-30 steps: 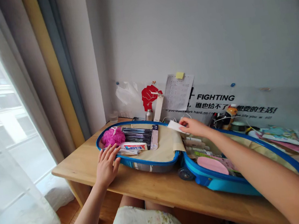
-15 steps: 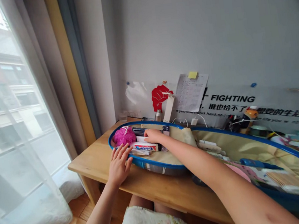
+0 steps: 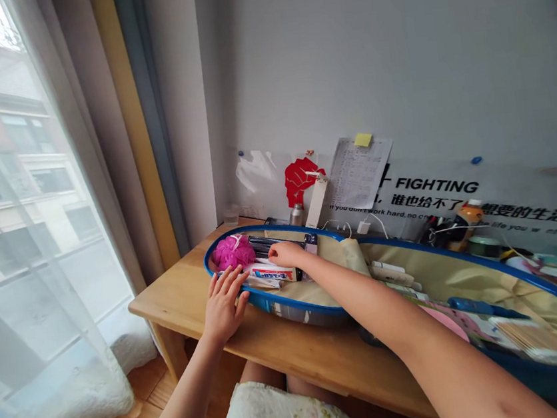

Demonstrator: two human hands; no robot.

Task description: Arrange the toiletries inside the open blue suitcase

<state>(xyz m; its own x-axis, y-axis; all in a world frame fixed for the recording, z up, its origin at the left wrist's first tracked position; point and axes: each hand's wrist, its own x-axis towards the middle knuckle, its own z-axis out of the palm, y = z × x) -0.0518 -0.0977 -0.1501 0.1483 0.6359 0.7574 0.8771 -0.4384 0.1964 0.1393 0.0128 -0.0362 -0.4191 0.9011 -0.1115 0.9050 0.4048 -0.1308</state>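
A blue-rimmed container with a beige lining (image 3: 313, 294) sits on the wooden desk. In its left end lie a pink bath puff (image 3: 233, 252), a white toothpaste box (image 3: 272, 273) with red and blue print, and several dark slim items (image 3: 261, 244). My left hand (image 3: 225, 307) rests at the near rim with its fingers stretched apart, holding nothing. Over the container's middle, just behind the toothpaste box, my right hand (image 3: 288, 255) points down with fingers drawn together. What its fingertips pinch, if anything, is hidden. A dark-and-clear package (image 3: 311, 244) stands beside that hand.
To the right, a second blue-rimmed container (image 3: 434, 255) holds a blue-handled item (image 3: 485, 306), a pack of cotton swabs (image 3: 537, 337) and white tubes. A small metallic bottle (image 3: 296, 215) and a white lamp (image 3: 316, 201) stand behind, against the wall. Curtains hang at left.
The view has shifted very slightly. Both hands keep nearly the same places, the left at the rim and the right inside the container.
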